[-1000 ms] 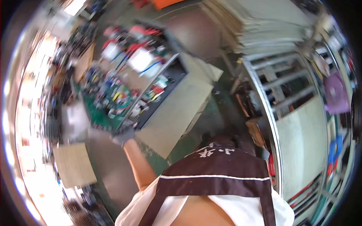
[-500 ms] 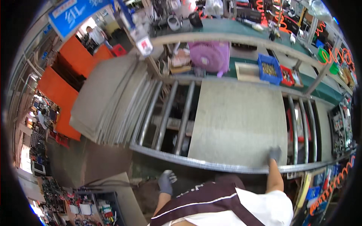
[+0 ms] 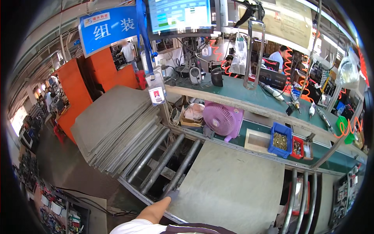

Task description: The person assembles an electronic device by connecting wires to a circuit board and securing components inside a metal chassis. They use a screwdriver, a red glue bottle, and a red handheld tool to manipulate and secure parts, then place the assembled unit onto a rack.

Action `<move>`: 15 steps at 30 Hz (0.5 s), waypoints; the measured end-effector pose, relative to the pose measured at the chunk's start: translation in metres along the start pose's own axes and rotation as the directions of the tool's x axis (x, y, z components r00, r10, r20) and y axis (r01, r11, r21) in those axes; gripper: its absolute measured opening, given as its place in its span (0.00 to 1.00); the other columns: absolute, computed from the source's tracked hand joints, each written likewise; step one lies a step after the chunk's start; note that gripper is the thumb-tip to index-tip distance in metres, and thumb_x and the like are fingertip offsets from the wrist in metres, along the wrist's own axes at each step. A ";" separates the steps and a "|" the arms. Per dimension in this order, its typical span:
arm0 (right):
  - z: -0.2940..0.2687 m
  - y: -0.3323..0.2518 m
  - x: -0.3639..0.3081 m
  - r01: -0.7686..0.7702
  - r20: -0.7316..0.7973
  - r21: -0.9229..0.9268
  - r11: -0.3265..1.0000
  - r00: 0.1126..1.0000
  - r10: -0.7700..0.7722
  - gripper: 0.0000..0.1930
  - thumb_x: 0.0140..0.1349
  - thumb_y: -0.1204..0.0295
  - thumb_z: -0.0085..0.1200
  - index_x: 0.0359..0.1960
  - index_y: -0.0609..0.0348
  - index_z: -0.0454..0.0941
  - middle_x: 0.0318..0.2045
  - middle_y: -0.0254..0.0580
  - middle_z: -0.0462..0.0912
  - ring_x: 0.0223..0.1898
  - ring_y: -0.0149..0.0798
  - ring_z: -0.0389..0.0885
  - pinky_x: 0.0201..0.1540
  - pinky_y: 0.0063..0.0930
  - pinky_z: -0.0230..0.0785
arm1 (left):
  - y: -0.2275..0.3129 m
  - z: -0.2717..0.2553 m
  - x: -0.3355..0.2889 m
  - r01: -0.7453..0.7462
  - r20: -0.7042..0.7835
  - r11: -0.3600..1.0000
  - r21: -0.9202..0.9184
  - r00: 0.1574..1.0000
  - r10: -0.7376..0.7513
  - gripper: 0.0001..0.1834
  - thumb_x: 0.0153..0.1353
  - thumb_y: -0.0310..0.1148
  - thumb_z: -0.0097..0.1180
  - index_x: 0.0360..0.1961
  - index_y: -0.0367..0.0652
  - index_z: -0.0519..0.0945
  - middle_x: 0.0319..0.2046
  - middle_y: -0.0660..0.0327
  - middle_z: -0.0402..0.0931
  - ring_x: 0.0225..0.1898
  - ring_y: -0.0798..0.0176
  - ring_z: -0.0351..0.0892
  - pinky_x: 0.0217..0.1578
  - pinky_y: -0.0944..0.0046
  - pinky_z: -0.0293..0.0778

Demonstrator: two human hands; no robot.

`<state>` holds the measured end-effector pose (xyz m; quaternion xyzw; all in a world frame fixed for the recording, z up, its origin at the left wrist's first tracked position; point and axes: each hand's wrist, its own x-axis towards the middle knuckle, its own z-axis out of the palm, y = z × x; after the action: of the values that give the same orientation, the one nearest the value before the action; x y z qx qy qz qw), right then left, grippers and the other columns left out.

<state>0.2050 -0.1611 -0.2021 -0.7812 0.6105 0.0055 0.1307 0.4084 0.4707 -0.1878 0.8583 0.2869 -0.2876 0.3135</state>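
Observation:
A large flat grey board (image 3: 233, 179) lies across the metal roller conveyor in front of me. My left hand (image 3: 172, 194), in a grey glove, is at the board's left edge beside a roller, its fingers closed at that edge. Low in the picture, my right hand (image 3: 272, 228), gloved too, is at the board's near right corner. Only a small part of it shows, and its grip is hidden. To the left stands a tall stack of similar grey boards (image 3: 117, 117).
Bare rollers (image 3: 165, 162) flank the board, with more rollers (image 3: 304, 199) to its right. Beyond are a purple fan (image 3: 222, 119), a blue bin of small metal parts (image 3: 280, 142) and a red bin (image 3: 297, 147). A green-topped bench (image 3: 233, 87) holds power tools; a monitor (image 3: 179, 15) hangs above.
My left hand has moved from hanging in front of the conveyor to the board's left edge. My right hand has gone from the board's top to its near corner. The view has tilted upward.

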 end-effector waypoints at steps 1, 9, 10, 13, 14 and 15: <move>0.002 -0.009 -0.002 0.011 0.017 0.025 1.000 1.000 -0.012 0.38 0.60 0.48 0.47 0.55 0.78 0.63 0.54 0.58 0.69 0.54 0.50 0.69 0.57 0.33 0.61 | -0.012 0.000 0.010 0.016 -0.064 1.000 -0.025 0.998 -0.018 0.38 0.56 0.62 0.38 0.54 0.41 0.73 0.56 0.45 0.67 0.58 0.45 0.65 0.59 0.57 0.60; 0.021 -0.021 -0.063 -0.040 0.118 0.416 0.909 0.993 -0.011 0.36 0.59 0.49 0.48 0.52 0.78 0.66 0.49 0.55 0.74 0.48 0.47 0.73 0.51 0.33 0.65 | 0.010 -0.114 -0.049 -0.018 -0.296 0.997 -0.076 0.955 -0.005 0.38 0.54 0.62 0.39 0.46 0.35 0.77 0.48 0.42 0.73 0.52 0.42 0.72 0.53 0.53 0.67; 0.027 -0.022 -0.077 -0.066 0.148 0.496 0.866 0.989 -0.009 0.36 0.59 0.49 0.49 0.52 0.78 0.66 0.49 0.55 0.74 0.47 0.47 0.73 0.51 0.33 0.65 | 0.028 -0.143 -0.094 -0.002 -0.389 0.995 -0.102 0.921 -0.037 0.38 0.55 0.62 0.38 0.45 0.34 0.77 0.47 0.41 0.73 0.51 0.42 0.72 0.53 0.52 0.67; 0.054 -0.033 -0.123 -0.155 0.258 0.734 0.661 0.964 -0.060 0.35 0.59 0.50 0.49 0.51 0.78 0.68 0.47 0.54 0.76 0.44 0.46 0.75 0.49 0.33 0.67 | 0.010 -0.212 -0.117 0.026 -0.511 0.998 -0.051 0.858 -0.048 0.34 0.59 0.59 0.34 0.46 0.40 0.77 0.44 0.43 0.75 0.49 0.41 0.74 0.50 0.49 0.68; 0.066 -0.038 -0.138 -0.198 0.296 0.801 0.565 0.951 -0.086 0.35 0.59 0.50 0.49 0.51 0.78 0.68 0.46 0.53 0.77 0.44 0.46 0.76 0.48 0.33 0.67 | -0.001 -0.236 -0.120 -0.020 -0.506 1.000 -0.009 0.862 0.012 0.31 0.60 0.57 0.33 0.45 0.42 0.78 0.44 0.45 0.76 0.48 0.42 0.74 0.49 0.47 0.69; 0.078 -0.042 -0.155 -0.245 0.336 0.849 0.469 0.934 -0.120 0.35 0.59 0.50 0.50 0.51 0.78 0.68 0.45 0.53 0.77 0.43 0.46 0.76 0.47 0.33 0.68 | -0.017 -0.253 -0.127 -0.078 -0.580 0.993 0.086 0.807 0.114 0.28 0.62 0.54 0.33 0.42 0.44 0.78 0.41 0.47 0.77 0.45 0.42 0.76 0.45 0.47 0.71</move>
<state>0.2175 0.0124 -0.2427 -0.5641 0.5203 -0.1657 0.6194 0.3916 0.6199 0.0530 0.9272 0.3171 -0.0026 0.1996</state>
